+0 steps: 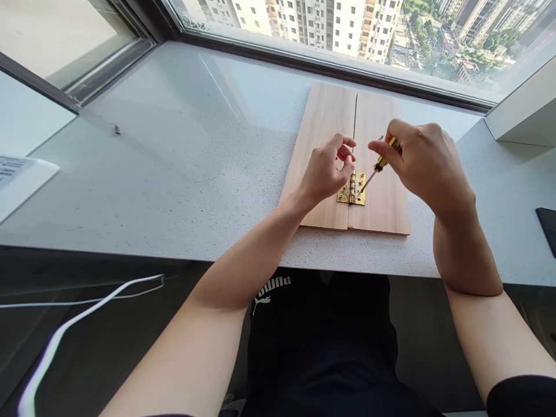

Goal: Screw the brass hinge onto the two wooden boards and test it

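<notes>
Your hands work at a brass hinge joining two wooden boards on a speckled white stone counter below a window.

The boards lie side by side, their seam running from you toward the glass. The hinge straddles that seam near your end, its barrel along it. Your left hand is half open with curled fingers, holding nothing visible, close by the barrel; you cannot tell whether it touches. Your right hand is closed round a yellow-and-black screwdriver, its shaft slanting down and left to a screw in the hinge's right leaf. Any turn here calls for keeping the tip seated.
</notes>
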Action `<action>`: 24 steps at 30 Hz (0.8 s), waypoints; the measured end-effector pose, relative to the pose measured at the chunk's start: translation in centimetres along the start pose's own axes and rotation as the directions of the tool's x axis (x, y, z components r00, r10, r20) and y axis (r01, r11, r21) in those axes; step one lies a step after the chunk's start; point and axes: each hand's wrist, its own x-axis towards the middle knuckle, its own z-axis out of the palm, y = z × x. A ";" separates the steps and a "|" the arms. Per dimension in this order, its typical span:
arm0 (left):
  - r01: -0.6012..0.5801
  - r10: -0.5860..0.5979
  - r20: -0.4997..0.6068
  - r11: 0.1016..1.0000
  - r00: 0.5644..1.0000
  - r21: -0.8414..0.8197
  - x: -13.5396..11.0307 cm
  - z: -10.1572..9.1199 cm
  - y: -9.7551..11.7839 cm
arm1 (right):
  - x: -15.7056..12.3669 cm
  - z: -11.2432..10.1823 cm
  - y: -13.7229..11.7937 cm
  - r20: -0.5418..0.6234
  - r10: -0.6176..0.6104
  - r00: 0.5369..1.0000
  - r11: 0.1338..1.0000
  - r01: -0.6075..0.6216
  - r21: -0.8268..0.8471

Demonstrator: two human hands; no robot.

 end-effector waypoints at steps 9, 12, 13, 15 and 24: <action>0.007 -0.007 -0.009 1.000 1.000 0.010 0.1 -0.2 0.2 | -0.1 -0.3 -0.8 0.076 -0.125 0.989 0.987 0.116 0.109; 0.003 -0.003 -0.003 1.000 1.000 0.010 0.1 -0.1 0.1 | 0.0 0.3 -0.8 -0.020 0.007 1.000 1.000 -0.007 0.000; 0.002 -0.002 -0.002 1.000 1.000 0.011 0.1 -0.1 0.1 | -0.1 0.4 -0.7 -0.030 0.027 0.999 1.000 -0.027 -0.011; -0.001 0.001 -0.005 1.000 1.000 0.014 0.0 -0.1 0.0 | -0.5 0.1 -0.7 -0.004 0.002 1.000 1.000 -0.002 0.010; 0.003 -0.003 -0.011 1.000 1.000 0.014 0.0 -0.1 -0.2 | -0.1 0.2 -1.7 0.022 -0.028 0.999 0.999 0.028 0.015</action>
